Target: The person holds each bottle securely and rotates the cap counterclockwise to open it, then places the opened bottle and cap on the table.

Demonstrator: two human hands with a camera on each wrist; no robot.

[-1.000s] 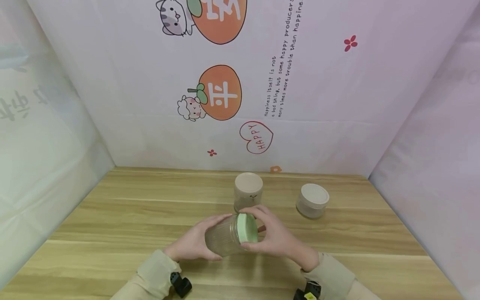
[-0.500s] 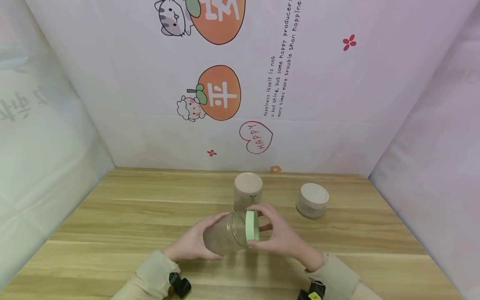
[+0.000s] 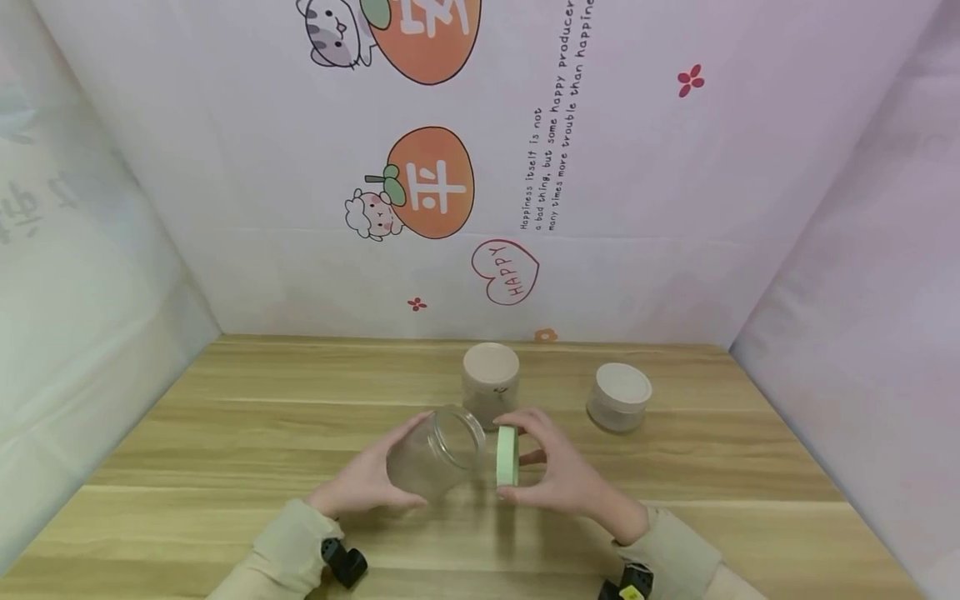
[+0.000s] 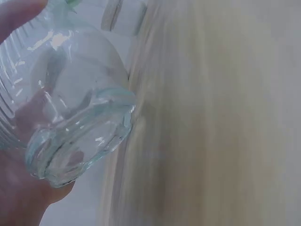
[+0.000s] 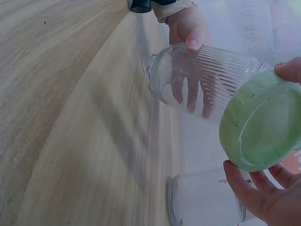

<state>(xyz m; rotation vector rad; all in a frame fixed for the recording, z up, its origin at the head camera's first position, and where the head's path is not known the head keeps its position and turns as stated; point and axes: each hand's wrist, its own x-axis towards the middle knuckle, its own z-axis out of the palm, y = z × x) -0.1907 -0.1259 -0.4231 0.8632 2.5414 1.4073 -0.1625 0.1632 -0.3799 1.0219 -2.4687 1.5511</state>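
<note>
My left hand [image 3: 363, 479] grips a clear ribbed glass jar [image 3: 423, 462] by its side, fingers and thumb curled round it. The jar is tilted, its uncovered mouth facing up and right; in the left wrist view the thick glass base of the jar [image 4: 82, 141] is near the camera. A pale green round lid [image 3: 507, 456] is pinched at its edge between the thumb and fingers of my right hand [image 3: 558, 475]. It stands on edge, a small gap away from the jar's mouth. In the right wrist view the green lid [image 5: 265, 125] overlaps the jar's mouth end.
Behind my hands stands a taller jar with a pale lid [image 3: 491, 379]. To its right is a short jar with a white lid [image 3: 620, 396]. A wood-grain table [image 3: 300, 392] lies beneath, enclosed by white printed cloth [image 3: 615, 283] at the back and sides.
The lid has come off the jar. My left hand has drawn the jar leftward and turned its mouth upward; my right hand has moved slightly right with the lid.
</note>
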